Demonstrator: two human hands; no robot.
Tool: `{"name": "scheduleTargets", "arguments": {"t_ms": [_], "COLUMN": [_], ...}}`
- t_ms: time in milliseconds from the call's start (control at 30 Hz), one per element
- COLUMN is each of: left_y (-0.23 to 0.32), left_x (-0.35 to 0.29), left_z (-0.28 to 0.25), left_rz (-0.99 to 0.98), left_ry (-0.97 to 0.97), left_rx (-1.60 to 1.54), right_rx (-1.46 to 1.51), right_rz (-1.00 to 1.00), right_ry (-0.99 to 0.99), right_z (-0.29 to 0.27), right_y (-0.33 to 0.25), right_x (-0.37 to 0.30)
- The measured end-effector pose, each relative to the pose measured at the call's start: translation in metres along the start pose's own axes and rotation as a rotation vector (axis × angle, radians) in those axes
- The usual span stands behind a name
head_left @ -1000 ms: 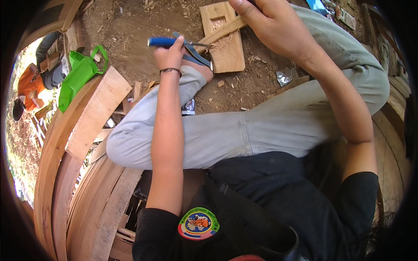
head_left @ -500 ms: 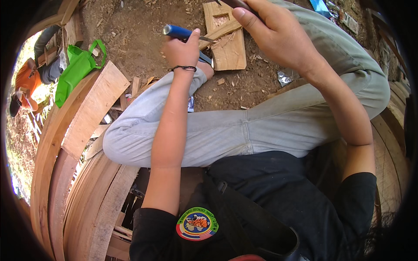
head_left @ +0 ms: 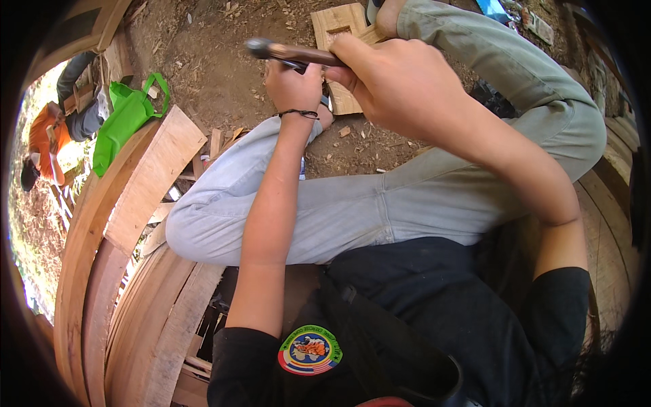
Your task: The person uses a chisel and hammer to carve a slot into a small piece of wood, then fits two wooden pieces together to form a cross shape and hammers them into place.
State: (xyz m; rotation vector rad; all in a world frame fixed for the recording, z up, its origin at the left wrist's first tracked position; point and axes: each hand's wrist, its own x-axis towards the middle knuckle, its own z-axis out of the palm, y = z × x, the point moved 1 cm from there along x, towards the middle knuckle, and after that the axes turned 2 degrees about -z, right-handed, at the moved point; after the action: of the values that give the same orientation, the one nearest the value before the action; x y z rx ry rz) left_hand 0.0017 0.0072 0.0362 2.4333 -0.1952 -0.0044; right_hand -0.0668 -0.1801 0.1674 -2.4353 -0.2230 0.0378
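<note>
My right hand (head_left: 413, 85) grips a hammer (head_left: 305, 54) by its brown wooden handle, its blurred metal head swung out to the left. Just beneath the hammer, my left hand (head_left: 293, 88) is closed around a chisel, whose blue handle is mostly hidden now by the hammer. Beyond both hands a pale carved wooden board (head_left: 347, 103) lies on the ground, with a rectangular recess near its far end. A wood strip (head_left: 369, 34) crosses the board, partly covered by my right hand.
Wood chips litter the dirt ground (head_left: 224, 61) around my crossed legs (head_left: 325, 203). Long planks (head_left: 129, 332) are stacked at the left, with a green bag (head_left: 122, 129) at their far end. Another person in orange (head_left: 49, 139) sits at the far left.
My right hand has come down and left, bringing the hammer over the chisel's handle end. My left hand has shifted slightly right and nearer, still closed on the chisel.
</note>
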Motion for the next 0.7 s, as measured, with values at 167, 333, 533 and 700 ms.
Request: {"name": "scheduleTargets", "arguments": {"t_ms": [167,333,533,700], "left_y": [0.012,-0.014,-0.077,-0.032], "left_x": [0.000,0.002,0.014,0.016], "left_z": [0.002,-0.007,-0.022,-0.010], "left_rz": [-0.034,-0.450,-0.902,-0.515], "left_ry": [0.021,0.022,0.078,-0.003], "left_rx": [-0.022,-0.174,-0.587,-0.494], "right_rx": [0.095,0.004,0.327,0.305], "right_rz": [-0.083,0.132,0.153,0.047], "right_ry": [0.186,0.068,0.165,0.138], "right_z": [0.013,0.007,-0.027,-0.018], "right_y": [0.007,0.025,0.023,0.017], "right_x": [0.002,0.005,0.013,0.006]}}
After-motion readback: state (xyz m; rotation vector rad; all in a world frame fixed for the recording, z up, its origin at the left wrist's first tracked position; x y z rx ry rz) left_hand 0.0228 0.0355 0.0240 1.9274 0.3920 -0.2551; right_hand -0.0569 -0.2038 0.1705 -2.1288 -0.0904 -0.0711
